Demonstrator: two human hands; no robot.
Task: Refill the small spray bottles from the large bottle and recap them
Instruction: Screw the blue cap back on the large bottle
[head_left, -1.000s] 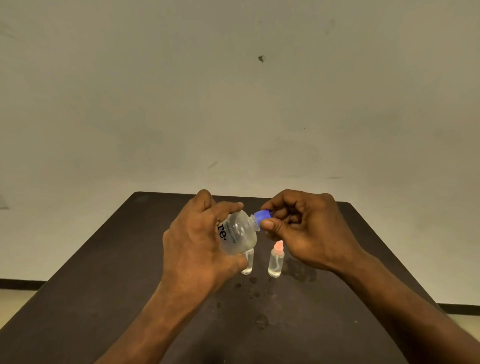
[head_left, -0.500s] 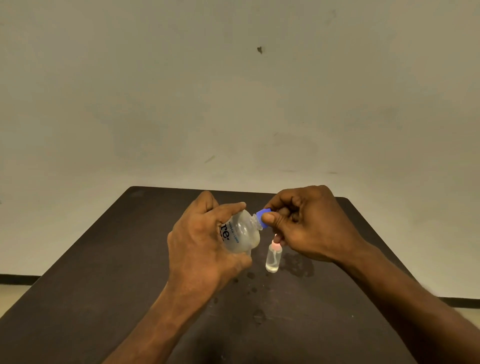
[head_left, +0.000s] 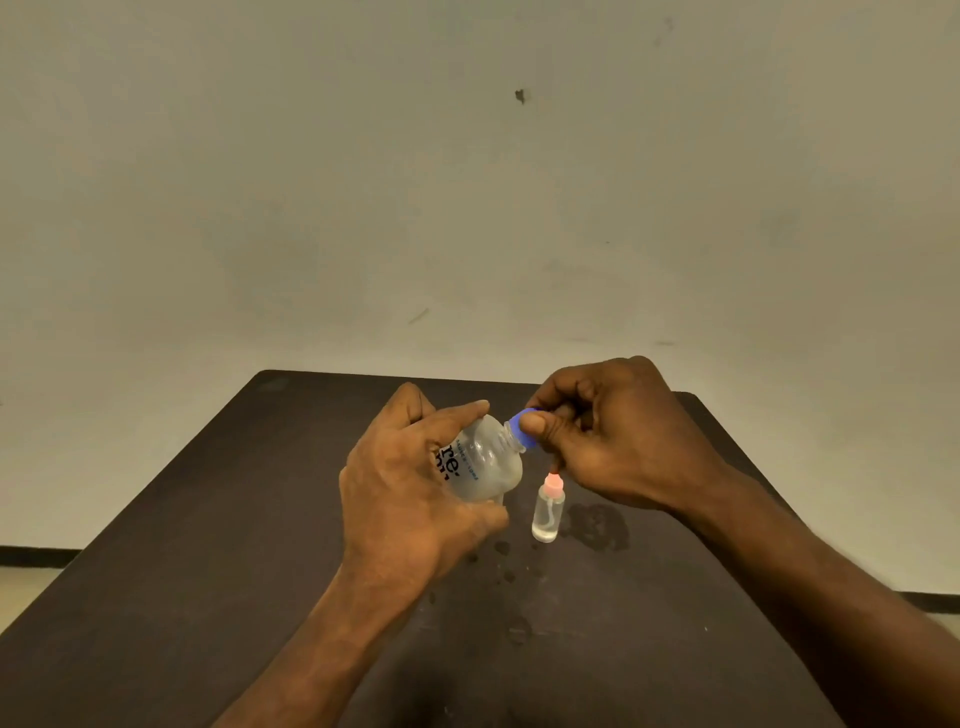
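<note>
I saw my left hand (head_left: 410, 499) wrapped around the large bottle (head_left: 485, 460), holding it tilted above the dark table (head_left: 208, 545) with its neck pointing up and to the right. My right hand (head_left: 608, 441) pinched the blue cap (head_left: 522, 426) on that neck between thumb and curled fingers. The two hands sat close together, joined only through the bottle.

Just below the right hand stood a small spray bottle (head_left: 548, 512), upright on the table with its pink top (head_left: 553, 482) on and a little clear liquid at the bottom. Wet drops (head_left: 506, 566) and a damp patch (head_left: 597, 525) lay around it.

The table's far edge ran just behind my knuckles; its left and right edges splayed wide toward me, leaving bare dark surface on both sides of my forearms. A plain wall (head_left: 467, 208) rose beyond.
</note>
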